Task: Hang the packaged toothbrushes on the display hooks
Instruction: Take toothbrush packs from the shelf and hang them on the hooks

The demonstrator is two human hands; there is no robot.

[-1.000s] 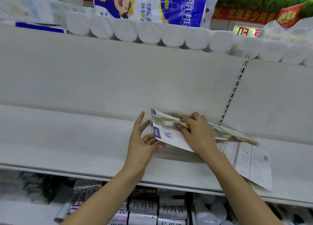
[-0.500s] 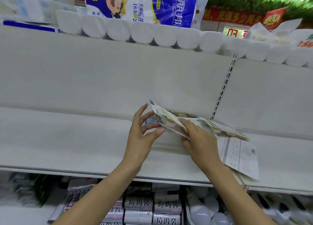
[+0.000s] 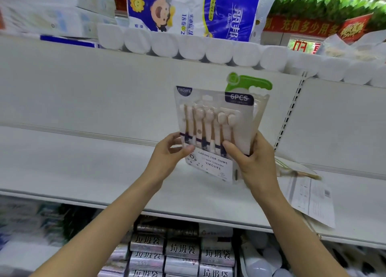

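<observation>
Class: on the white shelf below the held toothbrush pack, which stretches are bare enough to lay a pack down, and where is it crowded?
The white shelf is bare left of the left hand, out to the frame edge. It is crowded right of the right hand, where more toothbrush packs and a printed sheet lie.

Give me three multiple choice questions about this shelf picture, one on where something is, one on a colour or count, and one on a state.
1. Where does the paper sheet lie?
A. on the shelf, right of the hands
B. on the toilet paper rolls
C. on the floor

2. What colour is the hook behind the toothbrush pack?
A. red
B. green
C. black

3. How is the pack held?
A. left hand alone
B. lying loose on the shelf
C. both hands, upright

Answers: 1 A, it rests on the shelf by the right hand. 2 B, the plastic is green. 3 C, each hand grips a lower side.
</observation>
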